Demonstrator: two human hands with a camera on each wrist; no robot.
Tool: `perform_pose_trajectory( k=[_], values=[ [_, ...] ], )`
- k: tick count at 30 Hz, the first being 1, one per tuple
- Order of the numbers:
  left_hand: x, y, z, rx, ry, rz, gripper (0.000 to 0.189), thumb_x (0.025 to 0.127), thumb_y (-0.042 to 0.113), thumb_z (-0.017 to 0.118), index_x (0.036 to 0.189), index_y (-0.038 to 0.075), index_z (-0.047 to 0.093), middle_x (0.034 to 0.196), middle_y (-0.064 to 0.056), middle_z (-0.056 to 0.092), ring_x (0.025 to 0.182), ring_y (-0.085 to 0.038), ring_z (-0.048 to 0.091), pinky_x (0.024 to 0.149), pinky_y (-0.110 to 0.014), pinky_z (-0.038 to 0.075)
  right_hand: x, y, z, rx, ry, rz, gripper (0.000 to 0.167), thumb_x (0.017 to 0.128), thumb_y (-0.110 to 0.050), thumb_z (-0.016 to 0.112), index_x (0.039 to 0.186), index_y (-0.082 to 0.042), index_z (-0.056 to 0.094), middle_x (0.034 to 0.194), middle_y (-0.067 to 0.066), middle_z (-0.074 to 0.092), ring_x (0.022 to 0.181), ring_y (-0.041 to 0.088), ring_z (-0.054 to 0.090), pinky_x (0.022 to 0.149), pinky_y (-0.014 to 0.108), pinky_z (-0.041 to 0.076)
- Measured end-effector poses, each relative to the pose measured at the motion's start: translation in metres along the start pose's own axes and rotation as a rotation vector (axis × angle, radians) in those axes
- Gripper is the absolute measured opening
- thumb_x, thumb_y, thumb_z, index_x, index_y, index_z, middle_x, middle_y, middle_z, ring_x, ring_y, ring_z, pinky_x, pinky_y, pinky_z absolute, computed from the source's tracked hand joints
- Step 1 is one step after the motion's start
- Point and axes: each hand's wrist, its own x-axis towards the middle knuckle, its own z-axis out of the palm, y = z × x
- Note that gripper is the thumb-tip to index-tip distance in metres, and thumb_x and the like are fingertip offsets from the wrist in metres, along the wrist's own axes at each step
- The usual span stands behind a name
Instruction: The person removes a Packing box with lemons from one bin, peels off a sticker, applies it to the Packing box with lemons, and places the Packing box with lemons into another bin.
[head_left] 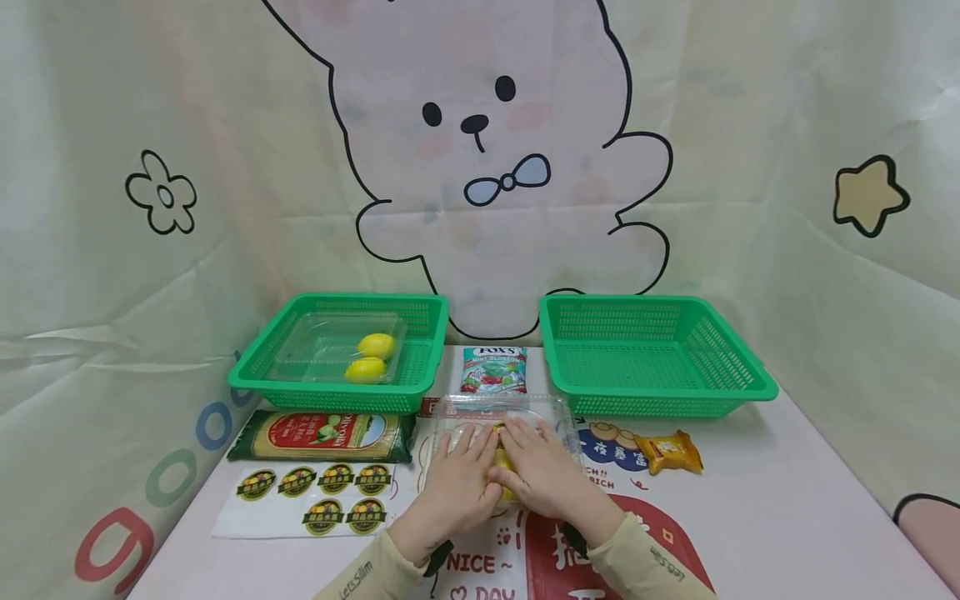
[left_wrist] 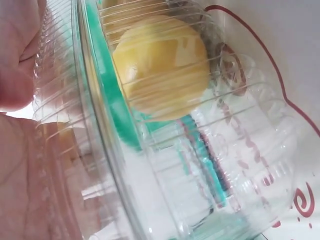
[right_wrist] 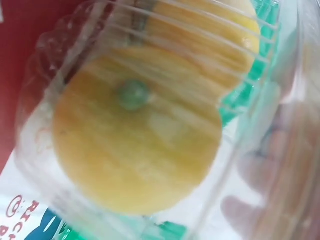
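A clear plastic clamshell box (head_left: pixel 498 406) lies in the middle of the table. Yellow lemons (head_left: pixel 503 461) show inside it between my hands. My left hand (head_left: pixel 459 482) rests on the lid with its fingers extended forward, and my right hand (head_left: pixel 546 472) lies on it beside the left, the thumbs close together. Through the ribbed wall in the left wrist view a lemon (left_wrist: pixel 162 67) is visible, with part of the left hand (left_wrist: pixel 17 155) along the edge. The right wrist view has two lemons, the nearer lemon (right_wrist: pixel 137 140) large behind the plastic.
At the back left a green basket (head_left: pixel 330 391) holds another clear box (head_left: pixel 315 350) with two lemons. Another green basket (head_left: pixel 637 395) stands back right. Around lie a candy bag (head_left: pixel 494 371), a noodle pack (head_left: pixel 322 436), a sticker sheet (head_left: pixel 258 521) and an orange-wrapped snack (head_left: pixel 670 452).
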Motion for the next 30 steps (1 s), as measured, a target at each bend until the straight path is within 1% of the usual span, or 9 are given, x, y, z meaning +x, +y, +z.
perform_pose_trajectory(
  k=[5,13,16,20,22,25,27,28,30],
  values=[
    [-0.002,-0.002,-0.002,0.034,-0.015,-0.013,0.056,0.093,0.035,0.033,0.143,0.010,0.035,0.151,-0.004,0.028,0.139,-0.030,0.023,0.111,-0.055,0.018,-0.005,0.003,0.002,-0.008,0.007,0.023,0.079,0.092,-0.063,0.025,0.142,-0.002,0.034,0.149,0.012,0.029,0.140,0.029,0.023,0.113,0.052,0.012],
    [-0.006,-0.007,-0.004,0.041,0.001,-0.015,0.052,0.095,0.033,0.032,0.141,0.010,0.038,0.149,-0.003,0.032,0.138,-0.030,0.025,0.111,-0.055,0.018,-0.013,0.009,0.000,-0.003,0.037,0.035,0.071,0.092,-0.055,0.038,0.138,-0.001,0.040,0.147,0.014,0.034,0.138,0.029,0.027,0.113,0.052,0.012],
    [-0.009,-0.008,-0.006,0.010,0.016,-0.019,0.052,0.095,0.033,0.032,0.141,0.010,0.039,0.148,-0.004,0.034,0.137,-0.031,0.027,0.110,-0.057,0.018,-0.015,0.010,-0.002,0.000,0.036,0.047,0.069,0.092,-0.054,0.040,0.138,-0.002,0.041,0.147,0.013,0.035,0.138,0.029,0.028,0.113,0.053,0.013],
    [-0.014,-0.015,-0.008,-0.088,0.062,-0.021,0.050,0.095,0.031,0.035,0.138,0.007,0.044,0.146,-0.008,0.037,0.137,-0.034,0.027,0.109,-0.058,0.019,-0.018,0.013,-0.003,-0.001,0.061,0.071,0.066,0.092,-0.053,0.042,0.135,-0.003,0.045,0.145,0.012,0.038,0.137,0.029,0.029,0.113,0.054,0.015],
    [-0.017,-0.020,-0.007,-0.152,0.123,-0.018,0.047,0.095,0.029,0.037,0.133,0.005,0.050,0.145,-0.011,0.038,0.137,-0.035,0.027,0.109,-0.058,0.020,-0.020,0.016,-0.003,0.014,0.109,0.077,0.062,0.092,-0.050,0.045,0.131,-0.003,0.051,0.143,0.013,0.041,0.137,0.031,0.030,0.112,0.054,0.016],
    [-0.023,-0.030,-0.006,-0.264,0.247,-0.035,0.042,0.094,0.026,0.043,0.125,0.002,0.057,0.144,-0.016,0.038,0.136,-0.038,0.027,0.108,-0.058,0.022,-0.023,0.024,0.000,0.041,0.267,0.103,0.049,0.089,-0.041,0.055,0.120,-0.003,0.061,0.136,0.014,0.049,0.132,0.034,0.036,0.110,0.053,0.023],
    [-0.028,-0.038,-0.006,-0.372,0.324,-0.093,0.038,0.093,0.024,0.049,0.121,0.000,0.059,0.143,-0.019,0.038,0.135,-0.040,0.028,0.105,-0.059,0.026,-0.027,0.030,0.003,0.074,0.401,0.151,0.040,0.087,-0.033,0.062,0.112,-0.003,0.065,0.129,0.015,0.055,0.126,0.034,0.044,0.105,0.052,0.033],
    [-0.030,-0.042,-0.006,-0.431,0.349,-0.137,0.038,0.092,0.023,0.052,0.121,-0.001,0.059,0.143,-0.020,0.038,0.133,-0.041,0.030,0.104,-0.060,0.028,-0.028,0.033,0.004,0.111,0.460,0.188,0.037,0.085,-0.030,0.064,0.109,-0.002,0.066,0.126,0.015,0.057,0.122,0.034,0.048,0.102,0.051,0.037],
    [-0.035,-0.048,-0.005,-0.566,0.369,-0.245,0.040,0.091,0.022,0.055,0.123,-0.001,0.056,0.141,-0.022,0.039,0.130,-0.041,0.034,0.100,-0.058,0.034,-0.032,0.040,0.005,0.217,0.525,0.287,0.037,0.085,-0.026,0.065,0.111,-0.001,0.063,0.121,0.016,0.059,0.115,0.034,0.053,0.094,0.052,0.044]
  ],
)
